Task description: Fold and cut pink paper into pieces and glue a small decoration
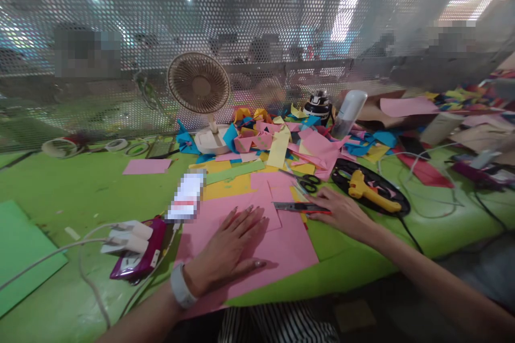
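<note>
One broad pink sheet (284,253) under spread left hand (233,241), cutter (295,207) in pinched right hand (341,211)

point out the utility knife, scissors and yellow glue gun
Utility knife (300,207), head view: middle of its body
Scissors (302,178), head view: where the black handles meet
Yellow glue gun (370,196), head view: its body

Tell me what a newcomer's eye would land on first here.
Probably the heap of coloured paper scraps across the back of the green table, with a desk fan toward its left. Nearer, the left hand lies flat on a pink sheet, the right hand holding a utility knife.
</note>
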The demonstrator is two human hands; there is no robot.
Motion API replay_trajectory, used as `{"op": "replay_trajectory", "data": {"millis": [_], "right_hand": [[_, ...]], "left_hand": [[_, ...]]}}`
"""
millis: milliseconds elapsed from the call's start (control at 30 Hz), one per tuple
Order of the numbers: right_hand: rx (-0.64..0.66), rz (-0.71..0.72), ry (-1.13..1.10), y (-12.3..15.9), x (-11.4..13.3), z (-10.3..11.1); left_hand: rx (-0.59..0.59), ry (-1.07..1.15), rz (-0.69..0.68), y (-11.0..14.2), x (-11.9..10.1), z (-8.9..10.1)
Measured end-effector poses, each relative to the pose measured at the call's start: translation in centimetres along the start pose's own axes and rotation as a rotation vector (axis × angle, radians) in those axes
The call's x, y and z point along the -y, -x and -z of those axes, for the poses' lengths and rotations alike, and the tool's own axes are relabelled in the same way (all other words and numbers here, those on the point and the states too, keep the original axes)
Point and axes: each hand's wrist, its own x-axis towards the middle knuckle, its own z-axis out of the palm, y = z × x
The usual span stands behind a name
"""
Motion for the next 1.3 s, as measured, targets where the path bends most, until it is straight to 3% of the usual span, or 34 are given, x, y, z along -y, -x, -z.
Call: {"op": "replay_trajectory", "data": {"millis": [667, 967, 1300], "right_hand": [[-0.079, 0.196, 0.052, 1.4, 1.3, -0.7], [-0.054, 0.186, 0.023, 2.7, 0.6, -0.7], [-0.087, 0.178, 0.029, 2.2, 2.5, -0.9]], "left_hand": [[0.081, 0.042, -0.02, 0.0, 0.1, 0.2], [0.109, 0.058, -0.011, 0.0, 0.0, 0.3], [0.147, 0.05, -0.002, -0.1, -0.4, 0.9]]}}
